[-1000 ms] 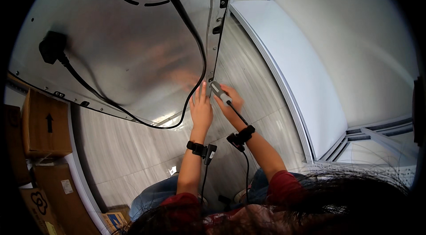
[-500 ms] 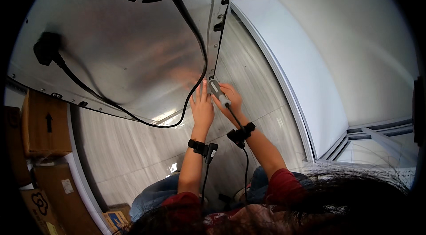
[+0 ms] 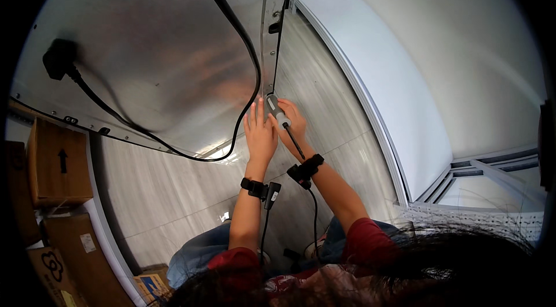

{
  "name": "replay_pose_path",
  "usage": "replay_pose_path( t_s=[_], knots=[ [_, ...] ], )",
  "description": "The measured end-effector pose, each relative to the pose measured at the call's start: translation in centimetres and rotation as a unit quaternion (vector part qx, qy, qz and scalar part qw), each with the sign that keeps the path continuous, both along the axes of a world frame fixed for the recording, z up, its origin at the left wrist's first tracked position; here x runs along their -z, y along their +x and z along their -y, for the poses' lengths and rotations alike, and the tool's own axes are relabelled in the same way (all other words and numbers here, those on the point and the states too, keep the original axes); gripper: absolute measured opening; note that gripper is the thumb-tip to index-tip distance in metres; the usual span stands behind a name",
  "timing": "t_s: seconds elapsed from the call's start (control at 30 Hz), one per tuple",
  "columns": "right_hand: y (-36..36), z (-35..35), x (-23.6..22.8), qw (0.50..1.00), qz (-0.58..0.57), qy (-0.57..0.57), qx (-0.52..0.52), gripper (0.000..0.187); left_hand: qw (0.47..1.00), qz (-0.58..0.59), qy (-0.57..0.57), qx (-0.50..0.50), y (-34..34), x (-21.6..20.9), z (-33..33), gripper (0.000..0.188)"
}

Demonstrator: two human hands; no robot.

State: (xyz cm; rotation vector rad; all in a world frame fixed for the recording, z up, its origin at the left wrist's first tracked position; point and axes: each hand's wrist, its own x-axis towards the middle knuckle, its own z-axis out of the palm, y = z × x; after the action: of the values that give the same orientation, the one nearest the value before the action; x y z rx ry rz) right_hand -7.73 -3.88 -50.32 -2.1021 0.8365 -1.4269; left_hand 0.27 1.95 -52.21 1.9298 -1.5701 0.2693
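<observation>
A screwdriver (image 3: 274, 108) with a grey handle is in my right hand (image 3: 295, 124), its fingers closed round the handle. Its dark shaft points back toward my right wrist, and the handle's far end is close to the lower right corner of a metal back panel (image 3: 174, 87). Beside it, my left hand (image 3: 260, 140) has its fingers stretched out at the panel's lower edge; whether the fingertips press on the metal I cannot tell. A black power cable (image 3: 255, 58) loops down in front of the panel, just left of my left hand's fingers.
The cable ends in a black plug (image 3: 60, 59) at the panel's left. Cardboard boxes (image 3: 61, 162) stack up on the left. A long white ledge (image 3: 376, 75) curves along the right. Grey wood-look floor (image 3: 168, 191) lies below, with my feet at the bottom.
Both hands, the screwdriver and the panel sit slightly farther left and higher in the picture. The screwdriver's shaft has tilted a little, with its tip now visible near my right wrist.
</observation>
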Motion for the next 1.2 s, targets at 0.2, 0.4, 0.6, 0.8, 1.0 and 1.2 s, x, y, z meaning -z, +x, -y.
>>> replay_pose_path(
  t_s=[0.2, 0.4, 0.6, 0.8, 1.0, 1.2],
  knots=[
    [-1.0, -0.1, -0.3, 0.998, 0.024, 0.054, -0.027, 0.032, 1.0, 0.023, 0.016, 0.001, 0.0, -0.9, 0.3, 0.009],
    [-1.1, -0.7, -3.2, 0.994, 0.07, -0.087, -0.001, 0.035, 0.99, 0.059, 0.087, -0.089, -0.1, -1.2, 0.3, 0.012],
    [-0.1, -0.4, -2.6, 0.996, 0.028, -0.082, 0.001, 0.033, 0.983, 0.123, 0.046, -0.129, -0.9, -1.1, 0.8, 0.02],
    [-0.4, -1.0, -2.0, 0.994, 0.059, -0.094, 0.013, 0.034, 0.985, 0.1, 0.072, -0.124, -0.4, -0.7, 0.6, 0.026],
    [0.2, -0.3, -2.2, 0.996, 0.021, -0.086, 0.002, 0.035, 0.988, 0.098, 0.054, -0.109, -0.6, -1.0, 0.7, 0.025],
    [0.0, -0.5, -2.3, 0.996, 0.056, -0.071, -0.002, 0.033, 0.99, 0.091, 0.037, -0.102, -0.4, -0.9, 1.0, 0.029]
  ],
)
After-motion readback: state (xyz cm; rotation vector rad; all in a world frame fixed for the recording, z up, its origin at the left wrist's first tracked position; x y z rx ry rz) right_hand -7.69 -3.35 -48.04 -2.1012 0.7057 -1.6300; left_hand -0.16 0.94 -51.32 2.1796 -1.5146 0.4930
